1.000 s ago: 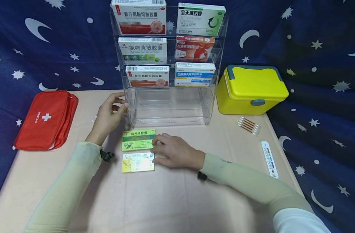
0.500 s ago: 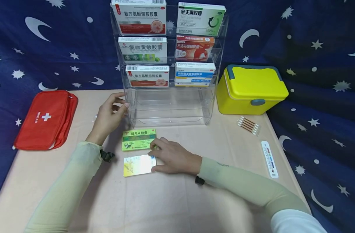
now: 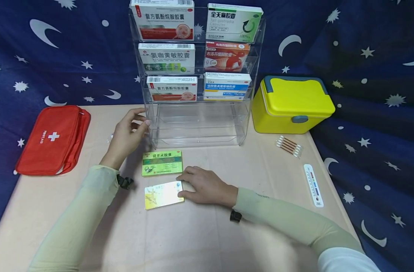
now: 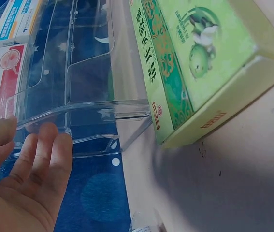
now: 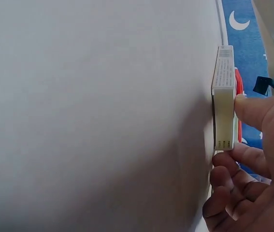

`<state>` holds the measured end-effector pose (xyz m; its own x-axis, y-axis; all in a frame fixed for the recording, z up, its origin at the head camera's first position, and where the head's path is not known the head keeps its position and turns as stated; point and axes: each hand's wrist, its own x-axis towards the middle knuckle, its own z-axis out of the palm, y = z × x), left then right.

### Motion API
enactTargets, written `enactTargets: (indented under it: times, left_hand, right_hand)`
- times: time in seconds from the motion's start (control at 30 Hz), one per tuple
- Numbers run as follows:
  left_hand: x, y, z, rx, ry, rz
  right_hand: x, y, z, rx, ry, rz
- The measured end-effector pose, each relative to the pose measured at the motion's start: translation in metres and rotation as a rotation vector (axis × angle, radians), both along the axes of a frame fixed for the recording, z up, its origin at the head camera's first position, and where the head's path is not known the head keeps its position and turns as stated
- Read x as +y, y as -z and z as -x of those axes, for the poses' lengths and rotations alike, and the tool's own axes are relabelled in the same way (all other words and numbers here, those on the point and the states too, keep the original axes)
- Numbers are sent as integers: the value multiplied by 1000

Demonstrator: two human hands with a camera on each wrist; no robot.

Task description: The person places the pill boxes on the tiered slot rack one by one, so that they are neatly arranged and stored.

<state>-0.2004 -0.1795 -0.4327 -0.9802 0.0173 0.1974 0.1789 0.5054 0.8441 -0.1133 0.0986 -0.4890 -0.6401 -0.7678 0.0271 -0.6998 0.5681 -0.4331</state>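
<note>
My right hand (image 3: 208,186) pinches the right end of a flat white-and-yellow medicine box (image 3: 160,195), thumb on one side and index finger at its edge. In the right wrist view the narrow pale end of this box (image 5: 223,118) faces the camera. Just beyond it lies a green medicine box (image 3: 162,163), flat on the table. At the left side of the clear acrylic display rack (image 3: 200,140), my left hand (image 3: 126,132) touches the side panel with loosely bent fingers. The left wrist view shows its fingertips (image 4: 62,145) against the clear plastic.
Several medicine boxes stand in the rack's upper tiers, among them a blue-and-white box (image 3: 227,87). A red first-aid pouch (image 3: 54,139) lies at left. To the right are a yellow case (image 3: 295,105), a pack of cotton swabs (image 3: 289,146) and a white thermometer strip (image 3: 313,185).
My right hand has taken hold of the white-and-yellow box and drawn it slightly nearer and to the right, turning it a little. The left hand has stayed at the rack.
</note>
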Motion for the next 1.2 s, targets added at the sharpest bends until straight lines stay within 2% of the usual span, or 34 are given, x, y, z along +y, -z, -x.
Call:
enactTargets:
  times: [0.23,0.53,0.8,0.97,1.1,1.2]
  left_hand:
    - [0,0,0,0,3,-7]
    - [0,2,0,-3,4,-4]
    - [-2,3,0,2,0,-2]
    - [-2,3,0,9,2,-16]
    - [-2,4,1,9,10,-24]
    - [-2,4,1,8,12,-29]
  right_hand:
    - [-1,0,0,-71,7,65]
    - [1,2,2,-30,23,214]
    - [3,7,-5,-4,-60,350]
    - [3,7,-4,-82,-77,436]
    - [4,-3,5,-144,-59,481]
    - [4,-21,20,-148,-37,519]
